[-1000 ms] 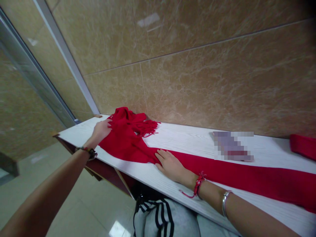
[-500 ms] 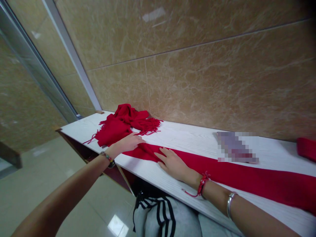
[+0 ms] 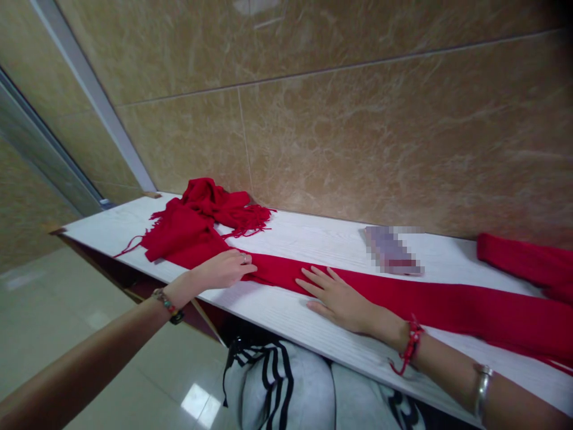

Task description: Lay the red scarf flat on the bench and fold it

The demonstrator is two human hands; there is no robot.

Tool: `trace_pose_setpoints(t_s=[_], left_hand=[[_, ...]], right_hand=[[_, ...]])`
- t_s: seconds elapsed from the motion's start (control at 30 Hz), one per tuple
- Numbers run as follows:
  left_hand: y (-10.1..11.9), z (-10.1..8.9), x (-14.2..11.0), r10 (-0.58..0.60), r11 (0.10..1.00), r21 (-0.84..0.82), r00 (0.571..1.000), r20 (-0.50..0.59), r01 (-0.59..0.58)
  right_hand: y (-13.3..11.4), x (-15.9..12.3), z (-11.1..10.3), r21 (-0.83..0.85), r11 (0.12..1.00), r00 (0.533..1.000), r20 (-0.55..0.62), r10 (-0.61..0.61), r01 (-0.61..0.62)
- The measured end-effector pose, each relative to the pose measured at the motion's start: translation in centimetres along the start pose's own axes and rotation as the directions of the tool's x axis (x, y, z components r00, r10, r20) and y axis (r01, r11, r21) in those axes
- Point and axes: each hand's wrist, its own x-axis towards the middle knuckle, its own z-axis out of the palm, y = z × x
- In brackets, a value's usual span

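A long red scarf (image 3: 447,304) lies flattened along the white tabletop, stretching out past the right edge of the view. At its left end it meets a bunched red heap with fringe (image 3: 179,224); whether they are one piece I cannot tell. My left hand (image 3: 224,269) has its fingers curled and pinched on the scarf near that heap. Flat on the scarf, to the right of it, rests my right hand (image 3: 342,298), fingers spread and palm down.
Behind the scarf lies a blurred-out, phone-like flat object (image 3: 391,251) on the white tabletop (image 3: 313,230). More folded red cloth (image 3: 523,257) sits at the far right. A tiled wall (image 3: 358,137) backs the table, and my knees (image 3: 308,388) are at its front edge.
My right hand has slid right along the scarf and flattened. My left hand's fingers have closed on the fabric, whose creases between the hands are smoother. The view has shifted right.
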Motion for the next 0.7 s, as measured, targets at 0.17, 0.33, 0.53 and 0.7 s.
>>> trace_pose_setpoints(t_s=[0.17,0.33,0.53,0.7], left_hand=[[0.0,1.2,-0.8,-0.064,0.998,0.008,0.996,0.062,0.064],[0.2,-0.4,-0.8,-0.092,0.991,-0.094,0.994,0.061,0.097],[3.9,-1.1,5.0,-0.079,0.956,-0.293,0.984,-0.160,0.029],[6.1,2.1,8.0,-0.065,0.935,-0.353,0.991,-0.120,0.018]], right_hand=[[0.0,0.1,0.3,-0.012,1.000,0.999,-0.033,-0.017,0.017],[0.0,0.2,0.3,-0.013,1.000,0.998,-0.052,-0.024,0.023],[0.3,-0.4,-0.5,-0.018,1.000,0.995,-0.096,0.014,-0.015],[1.0,-1.3,-0.1,-0.058,0.994,0.995,-0.042,0.095,-0.098]])
